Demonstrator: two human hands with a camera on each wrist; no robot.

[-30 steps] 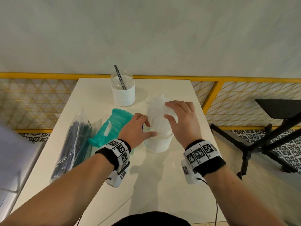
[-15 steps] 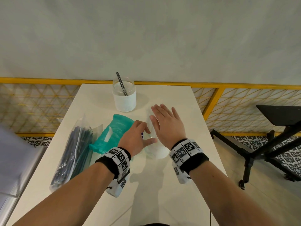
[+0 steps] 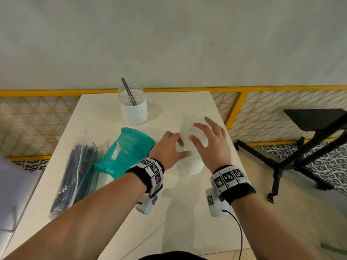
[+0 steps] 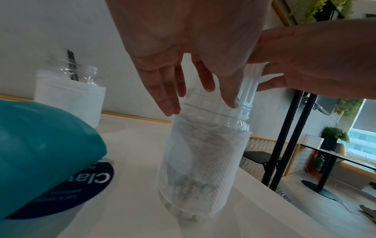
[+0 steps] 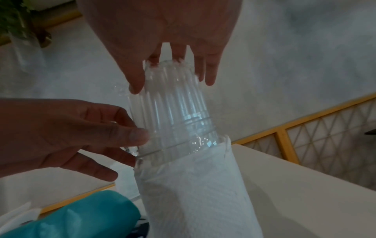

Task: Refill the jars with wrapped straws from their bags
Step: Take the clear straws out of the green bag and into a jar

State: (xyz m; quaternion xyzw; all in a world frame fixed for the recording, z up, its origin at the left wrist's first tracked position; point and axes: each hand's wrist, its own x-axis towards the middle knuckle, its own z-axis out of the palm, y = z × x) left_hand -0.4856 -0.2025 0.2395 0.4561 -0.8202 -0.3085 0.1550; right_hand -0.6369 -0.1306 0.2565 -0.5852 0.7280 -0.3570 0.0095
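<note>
Near jar [image 3: 189,162] stood upright at the table's [image 3: 187,212] right side, packed with clear-wrapped straws [image 5: 173,99]. Left hand [image 3: 168,151] touched its neck with thumb and loosely bent fingers, likely to steady it; right hand [image 3: 212,143] lay flat and spread on the straw tops, gripping nothing, likely pressing them down. Beyond: teal bag [image 3: 127,149], dark-straw bag [image 3: 75,175], far jar [image 3: 133,107] nearly empty, so probably next.
</note>
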